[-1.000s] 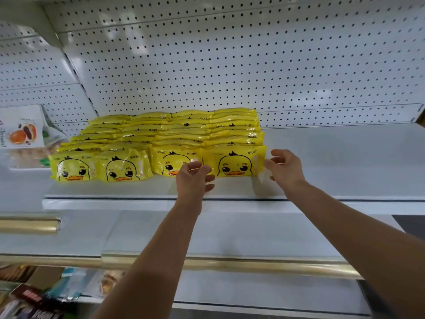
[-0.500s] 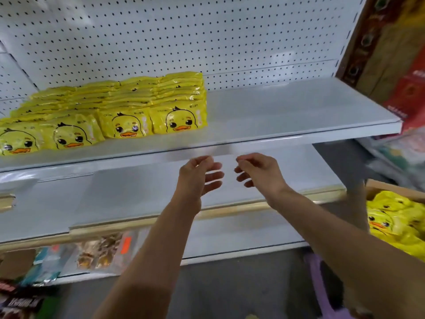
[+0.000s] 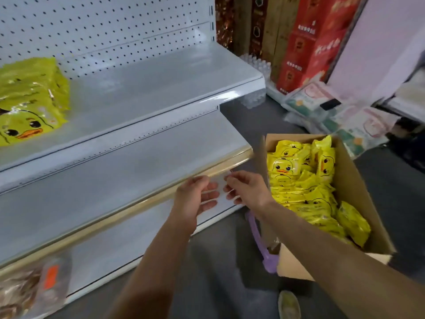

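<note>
Between the shop shelving and the cardboard box (image 3: 365, 196) on the floor (image 3: 218, 268), my left hand (image 3: 195, 199) and right hand (image 3: 247, 192) hover empty, fingers loose. The yellow duck snack packets (image 3: 305, 185) lie heaped in the box, within easy reach. A finished stack (image 3: 30, 100) fills the left of the upper shelf (image 3: 149, 88). Red cartons (image 3: 308, 42) stand behind.

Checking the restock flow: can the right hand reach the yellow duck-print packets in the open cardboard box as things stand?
Probably yes. The right hand is empty and close beside the open brown cardboard box; the yellow duck-print packets lie uncovered inside, with nothing between them and the hand.
</note>
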`<act>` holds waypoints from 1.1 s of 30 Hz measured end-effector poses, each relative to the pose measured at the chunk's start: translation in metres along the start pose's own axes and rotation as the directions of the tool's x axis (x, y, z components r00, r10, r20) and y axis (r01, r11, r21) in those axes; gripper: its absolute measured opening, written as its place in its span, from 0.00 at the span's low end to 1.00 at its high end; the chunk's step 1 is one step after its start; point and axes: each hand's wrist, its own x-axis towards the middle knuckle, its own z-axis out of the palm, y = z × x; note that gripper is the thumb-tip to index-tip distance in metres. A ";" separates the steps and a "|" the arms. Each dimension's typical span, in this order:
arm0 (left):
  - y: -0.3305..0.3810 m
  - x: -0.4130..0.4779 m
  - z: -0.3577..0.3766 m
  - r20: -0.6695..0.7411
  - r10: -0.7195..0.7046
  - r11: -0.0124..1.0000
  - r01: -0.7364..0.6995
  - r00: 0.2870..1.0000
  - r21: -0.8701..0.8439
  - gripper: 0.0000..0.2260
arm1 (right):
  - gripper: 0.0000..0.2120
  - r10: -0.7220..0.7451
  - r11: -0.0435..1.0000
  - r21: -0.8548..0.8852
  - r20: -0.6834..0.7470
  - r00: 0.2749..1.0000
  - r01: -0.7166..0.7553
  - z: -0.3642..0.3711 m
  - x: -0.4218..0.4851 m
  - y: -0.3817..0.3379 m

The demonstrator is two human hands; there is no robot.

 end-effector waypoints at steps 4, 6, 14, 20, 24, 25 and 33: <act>-0.031 0.012 0.089 0.056 -0.092 0.995 0.090 0.994 0.028 0.07 | 0.05 0.099 0.995 0.004 -0.070 0.993 -0.099 -0.088 0.012 0.031; -0.045 0.021 0.133 0.095 -0.135 0.990 0.131 0.986 0.053 0.06 | 0.05 0.143 0.989 -0.021 -0.099 0.985 -0.146 -0.136 0.022 0.047; -0.120 0.076 0.252 0.124 -0.336 0.932 0.310 0.934 0.187 0.03 | 0.04 0.310 0.906 -0.235 -0.194 0.931 -0.351 -0.287 0.069 0.143; -0.199 0.121 0.263 0.215 -0.270 0.663 0.019 0.938 0.749 0.13 | 0.04 0.338 0.680 -0.679 -0.047 0.940 -0.278 -0.324 0.089 0.201; -0.229 0.137 0.263 0.373 -0.362 0.185 -0.326 0.854 0.927 0.27 | 0.13 0.369 0.484 -0.871 0.117 0.922 -0.083 -0.311 0.092 0.225; -0.236 0.140 0.261 0.411 -0.411 -0.001 -0.451 0.814 0.893 0.29 | 0.18 0.373 0.367 -0.930 0.132 0.918 -0.015 -0.306 0.094 0.232; -0.263 0.160 0.256 0.497 -0.489 -0.616 -0.687 0.718 0.386 0.39 | 0.45 0.379 -0.060 -0.972 0.186 0.906 0.225 -0.297 0.126 0.269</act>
